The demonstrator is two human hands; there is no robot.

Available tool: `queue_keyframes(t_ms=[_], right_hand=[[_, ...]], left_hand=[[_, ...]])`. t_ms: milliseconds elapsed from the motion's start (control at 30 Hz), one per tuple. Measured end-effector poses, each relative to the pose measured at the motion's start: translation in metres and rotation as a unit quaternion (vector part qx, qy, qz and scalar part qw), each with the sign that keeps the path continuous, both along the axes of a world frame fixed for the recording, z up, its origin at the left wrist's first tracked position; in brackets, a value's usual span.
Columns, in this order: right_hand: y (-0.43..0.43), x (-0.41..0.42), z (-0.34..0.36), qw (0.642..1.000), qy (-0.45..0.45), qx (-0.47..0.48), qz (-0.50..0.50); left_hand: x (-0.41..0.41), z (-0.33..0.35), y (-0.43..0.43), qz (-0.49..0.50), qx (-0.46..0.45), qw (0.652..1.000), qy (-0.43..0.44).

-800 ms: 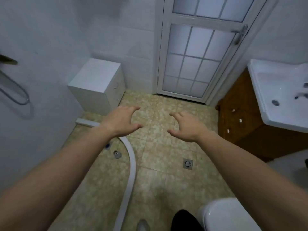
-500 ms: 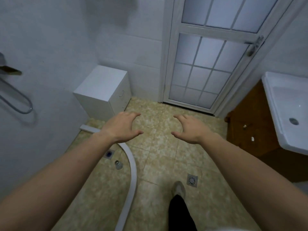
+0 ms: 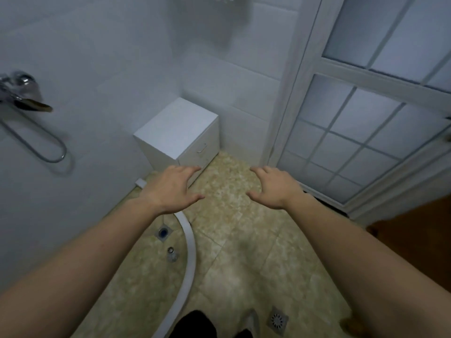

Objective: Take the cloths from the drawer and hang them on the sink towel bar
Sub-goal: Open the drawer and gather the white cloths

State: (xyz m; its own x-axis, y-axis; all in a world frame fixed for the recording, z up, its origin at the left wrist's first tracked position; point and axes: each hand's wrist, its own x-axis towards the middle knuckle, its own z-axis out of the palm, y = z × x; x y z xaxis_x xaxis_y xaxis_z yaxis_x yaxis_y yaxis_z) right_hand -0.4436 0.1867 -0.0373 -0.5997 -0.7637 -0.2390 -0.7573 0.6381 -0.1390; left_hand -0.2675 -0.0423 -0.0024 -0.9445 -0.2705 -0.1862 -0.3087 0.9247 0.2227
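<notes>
**Bathroom corner, both hands raised and empty**

Room: mottled beige floor tiles [image 3: 227, 230], glossy white wall tiles, a white door [image 3: 361, 132] with frosted panes at right. A curved white shower kerb [image 3: 189, 259] crosses the floor; two floor drains are set in it.

Drawer cabinet [image 3: 181, 135] — a small white box in the far corner, its drawers shut, a slim handle on the front. No cloths are visible.

Left hand [image 3: 170, 189] and right hand [image 3: 274, 189]: arms outstretched, palms down, fingers spread and slightly curled — each grip released, holding nothing, short of the cabinet.

Chrome shower fitting [image 3: 22, 93] at left, blurred.
</notes>
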Motion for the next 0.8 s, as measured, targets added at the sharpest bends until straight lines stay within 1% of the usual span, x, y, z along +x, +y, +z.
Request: queue_keyframes(t_ms=[100, 367, 467, 600, 700, 800], right_hand=[[-0.047, -0.038, -0.002, 1.0, -0.004, -0.004, 0.03], [-0.185, -0.13, -0.005, 0.995, 0.008, -0.01, 0.098], [-0.229, -0.166, -0.004, 0.993, 0.02, -0.003, 0.115], [-0.283, -0.211, 0.002, 0.992, 0.019, -0.017, 0.123], [-0.314, -0.247, 0.0, 0.992, 0.014, -0.019, 0.128], [-0.341, -0.288, -0.01, 0.99, 0.005, -0.009, 0.142]], left_hand=[[-0.027, 0.005, -0.036, 0.052, 0.005, 0.998, 0.02], [-0.11, -0.018, -0.15, 0.108, 0.026, 0.994, 0.023], [-0.145, -0.027, -0.191, 0.1, 0.034, 0.994, -0.002], [-0.186, -0.025, -0.245, 0.111, 0.016, 0.994, -0.01], [-0.219, -0.022, -0.286, 0.125, 0.014, 0.992, -0.005], [-0.252, -0.027, -0.308, 0.142, 0.009, 0.99, 0.003]])
